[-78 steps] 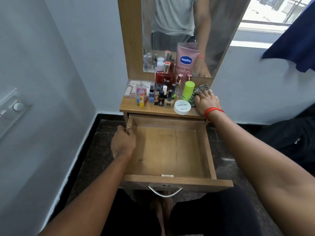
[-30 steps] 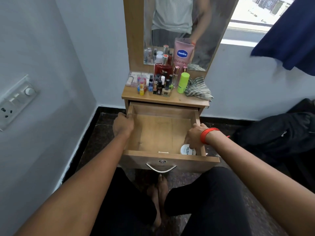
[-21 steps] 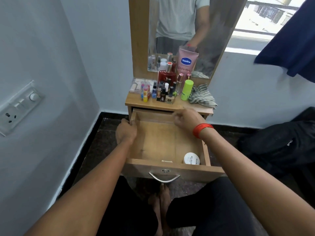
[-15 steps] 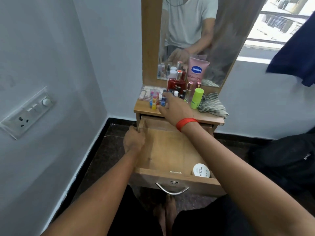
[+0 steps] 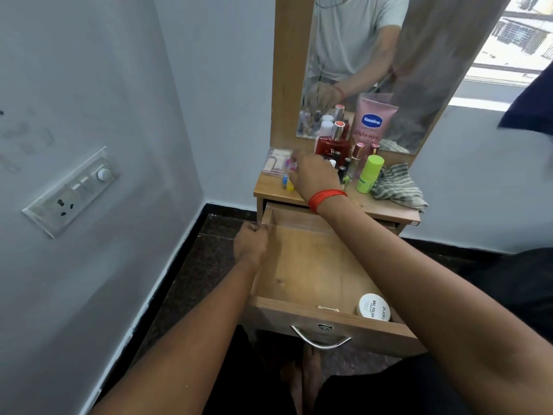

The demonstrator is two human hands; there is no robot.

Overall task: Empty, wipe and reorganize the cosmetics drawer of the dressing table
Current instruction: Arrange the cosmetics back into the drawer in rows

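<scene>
The right hand point(image 5: 314, 175) covers the small bottles point(image 5: 288, 182), its fingers hidden, so whether it holds one cannot be told. It should lift one bottle upright, clear of its neighbours, into the open drawer point(image 5: 299, 265) below the wrist. The left hand point(image 5: 250, 247) grips the drawer's side wall.

1. The white jar point(image 5: 374, 307) has gone from the tabletop into the drawer point(image 5: 299, 265) and now sits in its front right corner.
2. The right hand point(image 5: 314, 175) left the cloth point(image 5: 398, 187), dipped into the drawer, and now reaches the small bottles point(image 5: 288, 182) at the top's left.
</scene>
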